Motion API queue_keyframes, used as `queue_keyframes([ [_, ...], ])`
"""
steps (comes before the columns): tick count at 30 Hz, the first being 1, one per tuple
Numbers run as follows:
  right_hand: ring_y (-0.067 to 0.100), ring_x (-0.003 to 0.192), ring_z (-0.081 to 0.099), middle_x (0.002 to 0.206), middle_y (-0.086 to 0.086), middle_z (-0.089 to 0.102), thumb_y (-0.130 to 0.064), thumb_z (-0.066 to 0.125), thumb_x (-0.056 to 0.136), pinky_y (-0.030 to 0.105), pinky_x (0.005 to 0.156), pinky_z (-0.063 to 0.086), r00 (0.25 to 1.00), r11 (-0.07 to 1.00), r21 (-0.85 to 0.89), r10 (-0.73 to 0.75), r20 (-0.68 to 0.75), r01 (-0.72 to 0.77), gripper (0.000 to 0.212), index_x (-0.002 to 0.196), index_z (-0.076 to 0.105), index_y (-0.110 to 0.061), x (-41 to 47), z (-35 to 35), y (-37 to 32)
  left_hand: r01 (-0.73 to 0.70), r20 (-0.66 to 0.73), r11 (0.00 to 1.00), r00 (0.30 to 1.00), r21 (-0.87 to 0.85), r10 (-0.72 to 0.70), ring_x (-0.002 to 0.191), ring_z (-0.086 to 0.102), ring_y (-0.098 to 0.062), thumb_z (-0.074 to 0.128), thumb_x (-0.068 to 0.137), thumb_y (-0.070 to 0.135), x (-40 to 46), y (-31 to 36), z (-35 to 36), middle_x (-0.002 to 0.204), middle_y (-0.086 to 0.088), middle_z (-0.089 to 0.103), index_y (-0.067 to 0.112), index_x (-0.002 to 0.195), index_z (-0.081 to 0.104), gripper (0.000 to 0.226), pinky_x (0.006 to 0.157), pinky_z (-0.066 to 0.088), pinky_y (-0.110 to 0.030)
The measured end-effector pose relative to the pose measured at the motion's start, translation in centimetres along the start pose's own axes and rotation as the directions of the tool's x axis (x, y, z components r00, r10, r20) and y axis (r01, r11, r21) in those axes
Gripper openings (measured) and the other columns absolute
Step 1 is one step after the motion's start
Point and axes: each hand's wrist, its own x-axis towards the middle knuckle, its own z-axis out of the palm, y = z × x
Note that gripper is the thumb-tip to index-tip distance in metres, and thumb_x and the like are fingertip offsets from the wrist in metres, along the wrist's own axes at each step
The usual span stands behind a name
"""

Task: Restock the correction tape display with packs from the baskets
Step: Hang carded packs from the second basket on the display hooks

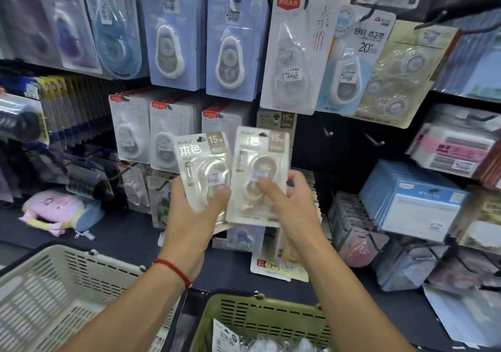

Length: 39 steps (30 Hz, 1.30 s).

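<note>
1. nearest to me, at the bottom edge, sit two baskets: an olive green basket [260, 322] in the middle with more packs lying in it, and a cream basket [54, 292] to the left, whose contents i cannot make out.
2. above them my two forearms reach up side by side; a red string bracelet [173, 269] circles my left wrist.
3. my left hand [189, 216] grips a beige correction tape pack [202, 167] from below, thumb curled across its front, so the printed face and hang hole stay up.
4. my right hand [292, 210] pinches a second beige pack [261, 173] just beside the first, thumb on the front, fingers behind. the two packs nearly touch at their inner edges, and there may be more cards stacked behind them.
5. both are held upright, i judge to line their holes up with a peg.
6. straight behind the right pack hangs a matching beige pack on the display [278, 121], which looks like the target row.
7. just right of it, bare metal pegs [329, 133] stick out of the dark wall.
8. farther up hang blue and white tape packs [233, 45].
</note>
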Motion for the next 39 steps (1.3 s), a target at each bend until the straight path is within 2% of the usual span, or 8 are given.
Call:
queue_keyframes([
  [11,0.011,0.108,0.074,0.118,-0.006,0.076,-0.047,0.079,0.091,0.046,0.099,0.059,0.980,0.992,-0.084,-0.108,-0.168,0.094,0.043,0.125,0.059,-0.031,1.6,-0.6,-1.3,0.000,0.000,0.997,1.000,0.082,0.000,0.100,0.074,-0.003,0.071,0.092,-0.004,-0.3,0.2,-0.4,0.111,0.013,0.075,0.036,0.122,0.059,0.052,0.067,0.057,-0.014],
  [17,0.011,0.108,0.073,0.118,-0.007,0.075,-0.049,0.079,0.090,0.044,0.099,0.059,0.969,0.981,-0.164,-0.138,-0.206,0.105,0.051,0.130,0.059,-0.024,1.9,-0.5,-2.0,0.042,-0.035,0.997,0.999,0.068,-0.040,0.105,0.076,-0.029,0.071,0.095,0.005,-0.3,0.6,-0.6,0.115,0.002,0.073,0.034,0.119,0.058,0.039,0.046,0.050,-0.019],
  [21,0.014,0.117,0.069,0.125,-0.008,0.071,-0.051,0.075,0.092,0.040,0.100,0.057,0.967,0.955,-0.283,-0.149,-0.205,0.087,0.056,0.136,0.056,-0.023,2.3,-0.9,-2.1,0.040,-0.072,0.995,0.997,0.094,-0.033,0.102,0.076,-0.022,0.070,0.095,0.005,-0.3,0.7,-0.6,0.114,0.002,0.072,0.033,0.117,0.056,0.038,0.064,0.058,-0.053],
  [22,0.018,0.125,0.063,0.134,-0.005,0.066,-0.054,0.072,0.093,0.041,0.104,0.054,0.970,0.923,-0.381,-0.145,-0.196,0.061,0.063,0.143,0.050,-0.022,2.4,-0.9,-1.8,0.024,-0.080,0.995,0.997,0.097,-0.016,0.096,0.077,-0.013,0.070,0.094,0.003,-0.2,0.5,-0.6,0.111,0.005,0.073,0.034,0.114,0.055,0.040,0.047,0.061,-0.038],
  [23,0.021,0.134,0.055,0.145,-0.001,0.058,-0.056,0.068,0.095,0.042,0.109,0.048,0.971,0.860,-0.509,-0.151,-0.188,0.035,0.070,0.151,0.043,-0.020,2.4,-1.0,-1.4,0.002,-0.079,0.994,0.997,0.106,0.006,0.092,0.076,-0.004,0.071,0.093,-0.001,-0.1,0.4,-0.7,0.108,0.008,0.074,0.035,0.112,0.053,0.044,0.055,0.054,-0.016],
  [25,0.021,0.138,0.047,0.152,0.002,0.047,-0.051,0.064,0.099,0.037,0.109,0.043,0.968,0.765,-0.643,-0.181,-0.173,0.028,0.070,0.155,0.037,-0.020,1.9,-0.8,-0.8,-0.014,-0.043,0.994,0.999,0.107,0.019,0.092,0.074,0.003,0.072,0.092,-0.004,0.0,0.1,-0.6,0.105,0.012,0.077,0.035,0.115,0.053,0.049,0.064,0.059,-0.017],
  [31,0.007,0.100,0.076,0.106,-0.007,0.081,-0.042,0.077,0.094,0.030,0.088,0.062,0.971,0.961,-0.278,0.064,0.231,0.003,0.029,0.116,0.071,-0.025,1.0,-0.4,0.1,-0.001,0.145,0.999,0.989,0.033,-0.003,0.108,0.076,-0.013,0.084,0.084,0.016,0.0,-0.3,0.5,0.116,0.005,0.079,0.026,0.139,0.059,0.061,0.084,0.061,-0.024],
  [39,0.012,0.097,0.077,0.105,-0.006,0.080,-0.044,0.074,0.087,0.040,0.087,0.061,0.991,0.989,-0.125,-0.097,-0.097,0.084,0.030,0.111,0.067,-0.027,1.6,-0.6,0.3,0.054,0.231,0.998,0.971,0.039,-0.062,0.125,0.066,-0.007,0.067,0.093,-0.014,-0.3,-0.7,1.9,0.134,0.009,0.070,0.025,0.145,0.054,0.067,0.100,0.056,-0.025],
])
